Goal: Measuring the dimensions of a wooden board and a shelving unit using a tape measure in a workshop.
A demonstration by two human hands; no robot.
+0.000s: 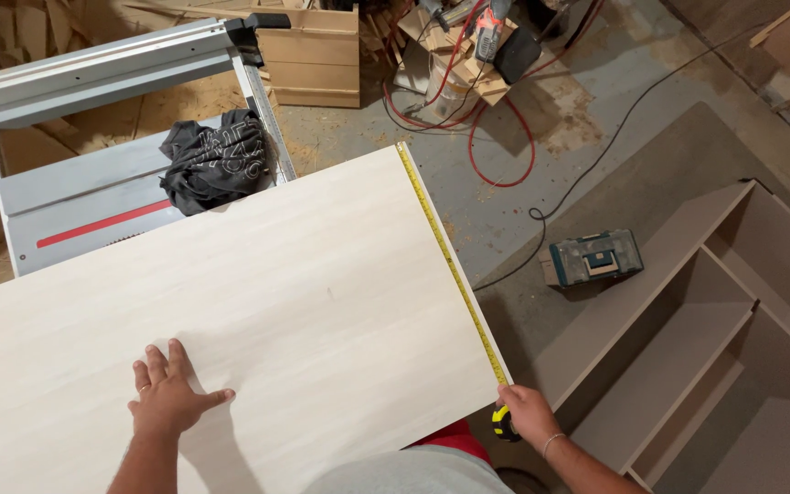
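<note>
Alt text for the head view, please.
A person's right hand holds a yellow tape measure stretched along the edge of a pale wooden panel, while the left hand rests flat on it. A table saw stands behind.

- Between your left hand (168, 395) and right hand (528, 413), the pale board (258, 284) lies bare.
- Ahead of your right hand, the yellow tape (450, 261) lines the edge.
- Beyond your left hand, a dark cloth (214, 160) sits.
</note>
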